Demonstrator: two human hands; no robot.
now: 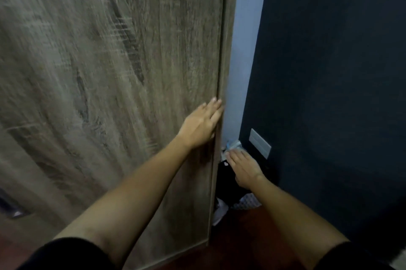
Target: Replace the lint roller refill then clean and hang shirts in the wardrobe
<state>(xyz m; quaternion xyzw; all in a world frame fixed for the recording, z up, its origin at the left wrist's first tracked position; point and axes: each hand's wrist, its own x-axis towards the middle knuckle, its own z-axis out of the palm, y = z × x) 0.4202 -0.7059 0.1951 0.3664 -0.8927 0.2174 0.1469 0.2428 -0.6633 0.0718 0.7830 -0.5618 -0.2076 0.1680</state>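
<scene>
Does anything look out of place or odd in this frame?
Mainly the heap of dark and pale items on the floor, jammed into the narrow gap between the grey-brown wood-grain wardrobe door and the dark blue wall. The right hand reaches over it; blur hides what the items are.

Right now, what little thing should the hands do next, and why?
Probably curl the left hand round the right edge of the wardrobe door and ease it open. That hand lies flat on the door with its fingertips at that edge. The door looks shut, and the task needs it open. The right hand is empty, low over a dark cloth pile beside it.
</scene>
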